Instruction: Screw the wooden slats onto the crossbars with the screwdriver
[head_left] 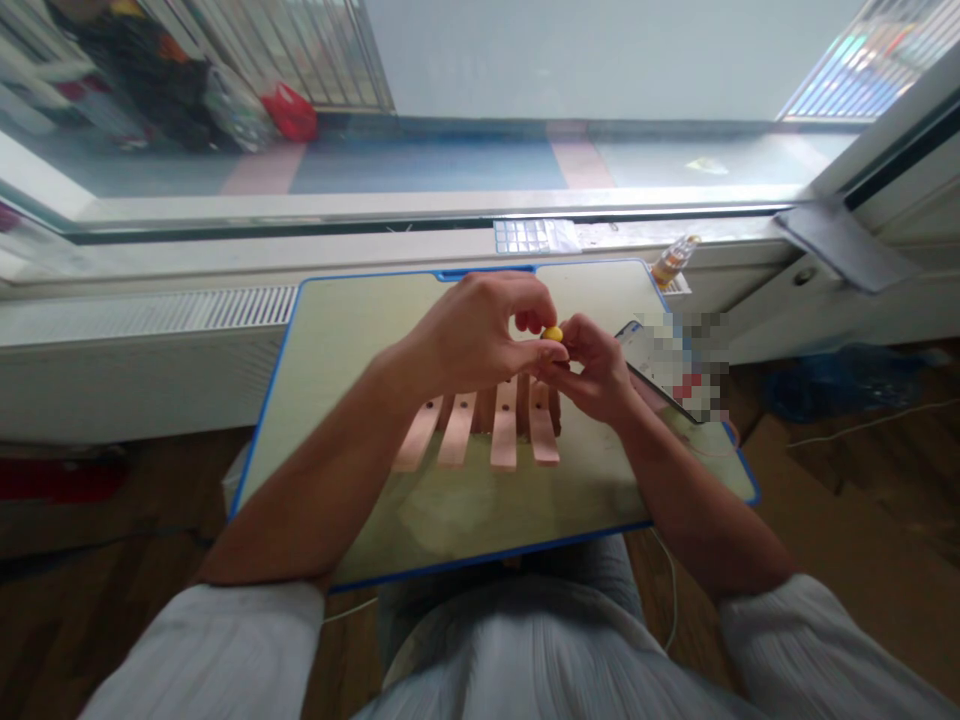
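My left hand (pixel 480 330) and my right hand (pixel 592 370) meet above a blue-edged board (pixel 337 400) on my lap. Between their fingertips sits a small yellow round piece (pixel 553 334), pinched by both hands. Under the hands lie several pale wooden slats (pixel 504 435) side by side, each with a small hole near its far end. The far ends of the slats are hidden by my hands.
A phone-like flat object (pixel 652 365) lies at the board's right edge. A small bottle (pixel 673 260) stands on the window ledge behind it. A white radiator cover (pixel 150 320) and a large window (pixel 525 90) run across the back. Wooden floor shows on both sides.
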